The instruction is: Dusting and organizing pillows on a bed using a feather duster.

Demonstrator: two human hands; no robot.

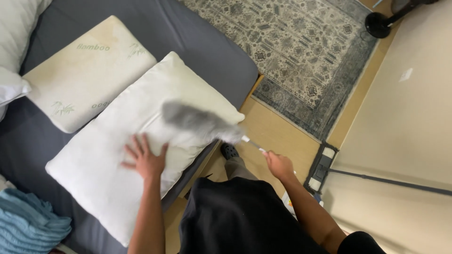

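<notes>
Bedroom seen from above: a bed covered in a dark grey fitted sheet (pixel 197 42) fills the left side, beside a pale wooden floor (pixel 278 136) and a patterned grey-and-cream rug (pixel 301 51). A person stands at the bed's edge, one dark clog-style shoe (pixel 229 151) showing on the floor. The left hand (pixel 145 160) lies flat on a large white rectangular pillow (pixel 117 169), fingers spread wide and open, palm pressing the fabric. The right hand (pixel 278 164) is closed around the thin white handle of a fluffy grey feather-style duster (pixel 200 121), whose head is blurred and sits over the pillow's upper right part, near the mattress edge. Just beyond, touching the first pillow, rests a second cream-coloured rectangular pillow with a green leaf print (pixel 84 70). More white bedding (pixel 14 47) lies at the far left, and a folded light blue towel-like cloth (pixel 28 226) sits in the lower left corner. A black round fan base (pixel 379 23) stands at the upper right, by a beige wall (pixel 414 117).
</notes>
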